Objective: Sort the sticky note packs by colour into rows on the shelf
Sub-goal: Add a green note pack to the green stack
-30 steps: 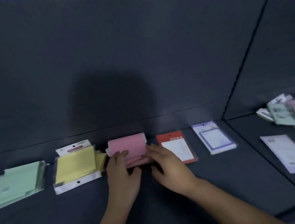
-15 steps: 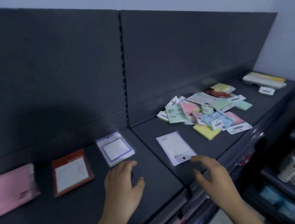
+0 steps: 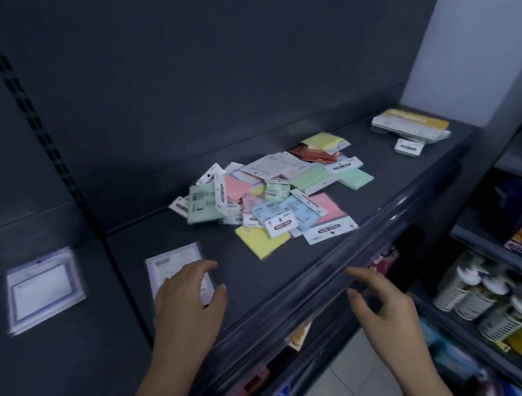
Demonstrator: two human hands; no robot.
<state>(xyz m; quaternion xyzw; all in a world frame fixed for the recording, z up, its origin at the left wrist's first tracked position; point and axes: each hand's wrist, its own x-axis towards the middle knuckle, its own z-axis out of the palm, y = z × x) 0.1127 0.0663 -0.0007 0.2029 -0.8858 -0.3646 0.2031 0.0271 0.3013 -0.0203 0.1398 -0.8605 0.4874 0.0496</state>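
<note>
Holds nothing in either hand.

Left hand (image 3: 186, 295): palm down over the near end of a white pack with a lilac border (image 3: 170, 266), fingers spread and loosely curved, thumb set apart, grip wide. Contact between fingertips and pack: cannot tell, owing to blur.

Right hand (image 3: 381, 301): off the shelf (image 3: 385, 187), just in front of its rounded front edge (image 3: 285, 308), fingers relaxed and slightly bent, grip wide and empty.

Task items, located from the hands:
- Beyond both hands, farther back on the shelf and more to the right hand's side: the unsorted pile of sticky note packs (image 3: 273, 196), overlapping at mixed angles.
- At the pile edge closest to the left hand: a yellow pack (image 3: 257, 242).
- At the pile edge closest to the right hand: a pink pack (image 3: 331, 206).
- On the pile's far-left side: a green pack (image 3: 202, 206); near its middle, a blue pack (image 3: 304, 220).
- Left of the left hand, well apart: a second lilac-framed pack (image 3: 42, 289), flat on the adjoining shelf section.

Other items:
- Far beyond the right hand, at the shelf's end: a flat stack with a yellow top (image 3: 410, 123), with a small white pack (image 3: 408, 147) just beside it on the near side.
- Right of the right hand, on a lower level: blurred white containers (image 3: 467, 291).
</note>
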